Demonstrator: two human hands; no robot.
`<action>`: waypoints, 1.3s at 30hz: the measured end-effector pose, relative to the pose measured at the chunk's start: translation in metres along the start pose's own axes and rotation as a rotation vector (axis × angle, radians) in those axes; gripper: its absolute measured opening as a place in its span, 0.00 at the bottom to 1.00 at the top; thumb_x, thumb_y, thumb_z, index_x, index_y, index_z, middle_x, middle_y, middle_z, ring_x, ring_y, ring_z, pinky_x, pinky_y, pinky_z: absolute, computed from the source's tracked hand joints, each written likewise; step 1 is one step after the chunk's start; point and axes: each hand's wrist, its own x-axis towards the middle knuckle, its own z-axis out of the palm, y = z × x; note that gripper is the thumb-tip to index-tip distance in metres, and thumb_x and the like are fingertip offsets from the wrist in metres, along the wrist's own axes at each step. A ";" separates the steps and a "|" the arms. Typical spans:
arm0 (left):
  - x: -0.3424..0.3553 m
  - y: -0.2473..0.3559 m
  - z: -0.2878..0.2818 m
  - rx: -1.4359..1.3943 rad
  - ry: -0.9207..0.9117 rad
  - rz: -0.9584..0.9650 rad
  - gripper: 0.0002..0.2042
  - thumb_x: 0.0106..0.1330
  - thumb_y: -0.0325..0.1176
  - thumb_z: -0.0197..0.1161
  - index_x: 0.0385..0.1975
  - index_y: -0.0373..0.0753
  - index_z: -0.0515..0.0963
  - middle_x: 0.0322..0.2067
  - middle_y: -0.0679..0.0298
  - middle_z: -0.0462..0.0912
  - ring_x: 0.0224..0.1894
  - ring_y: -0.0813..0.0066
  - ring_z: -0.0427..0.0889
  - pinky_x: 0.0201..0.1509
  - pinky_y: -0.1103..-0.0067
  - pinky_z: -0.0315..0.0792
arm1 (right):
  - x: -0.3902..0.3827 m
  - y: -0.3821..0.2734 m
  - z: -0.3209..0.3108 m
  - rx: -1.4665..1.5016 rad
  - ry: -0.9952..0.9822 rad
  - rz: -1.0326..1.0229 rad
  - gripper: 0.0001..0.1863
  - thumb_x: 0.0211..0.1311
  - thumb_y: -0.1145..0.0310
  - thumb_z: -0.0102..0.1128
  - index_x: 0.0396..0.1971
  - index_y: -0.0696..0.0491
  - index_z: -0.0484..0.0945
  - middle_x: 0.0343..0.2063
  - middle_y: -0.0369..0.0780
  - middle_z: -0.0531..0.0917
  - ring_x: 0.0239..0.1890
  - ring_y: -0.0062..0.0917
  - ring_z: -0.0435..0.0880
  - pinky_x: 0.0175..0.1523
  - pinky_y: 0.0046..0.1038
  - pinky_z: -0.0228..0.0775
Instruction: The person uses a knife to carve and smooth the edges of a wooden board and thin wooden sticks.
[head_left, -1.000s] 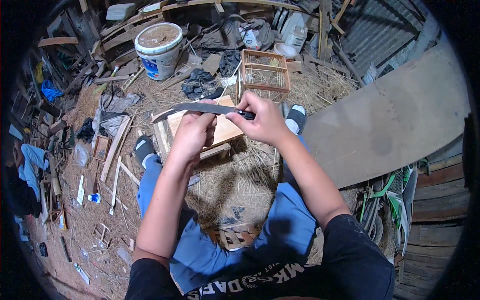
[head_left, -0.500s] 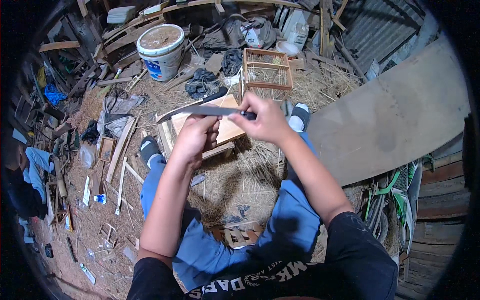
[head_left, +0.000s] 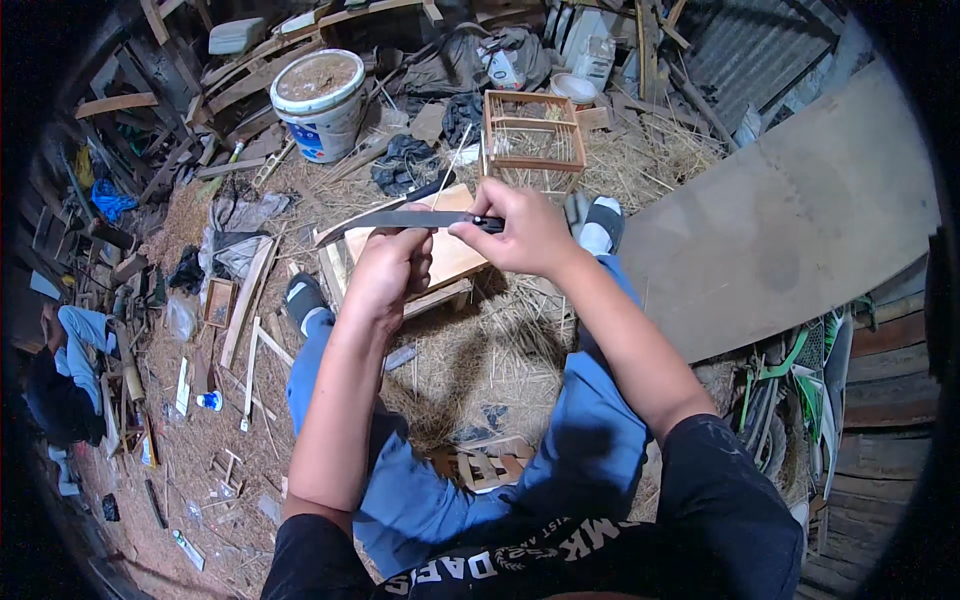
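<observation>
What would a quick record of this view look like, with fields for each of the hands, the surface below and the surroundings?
Right hand: gripping a black-handled knife with a grey metal blade
Left hand: curled beside the blade; grip unclear
Below: low, pale wooden work stand
Beyond: round white plastic bucket; brown wooden barred frame
Right side: large, flat grey-brown board
Floor: scattered straw
</observation>
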 end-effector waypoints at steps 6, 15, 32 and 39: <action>-0.002 -0.001 0.003 -0.007 -0.029 0.019 0.06 0.74 0.38 0.55 0.35 0.46 0.71 0.18 0.79 0.61 0.16 0.87 0.56 0.18 0.85 0.51 | 0.007 0.012 -0.005 0.008 0.095 -0.010 0.18 0.56 0.57 0.73 0.25 0.55 0.75 0.17 0.41 0.80 0.19 0.25 0.79 0.27 0.28 0.68; 0.000 -0.004 -0.007 0.069 0.006 0.033 0.06 0.74 0.39 0.56 0.34 0.47 0.73 0.17 0.80 0.62 0.15 0.90 0.55 0.17 0.86 0.48 | 0.003 0.005 0.004 0.021 -0.021 -0.018 0.20 0.55 0.51 0.72 0.28 0.54 0.78 0.21 0.45 0.83 0.24 0.40 0.84 0.30 0.36 0.74; 0.006 -0.004 -0.005 0.091 -0.003 0.042 0.07 0.76 0.39 0.53 0.35 0.46 0.73 0.18 0.80 0.60 0.15 0.90 0.53 0.17 0.85 0.47 | 0.014 0.060 -0.004 0.224 0.361 0.170 0.20 0.60 0.54 0.69 0.26 0.57 0.76 0.20 0.41 0.81 0.22 0.24 0.78 0.30 0.29 0.70; 0.007 0.001 -0.001 0.050 -0.070 0.082 0.08 0.76 0.40 0.52 0.36 0.45 0.73 0.18 0.80 0.59 0.15 0.89 0.52 0.17 0.86 0.47 | 0.016 0.055 -0.007 0.279 0.421 0.164 0.18 0.64 0.57 0.66 0.28 0.57 0.74 0.18 0.38 0.79 0.20 0.17 0.73 0.25 0.25 0.64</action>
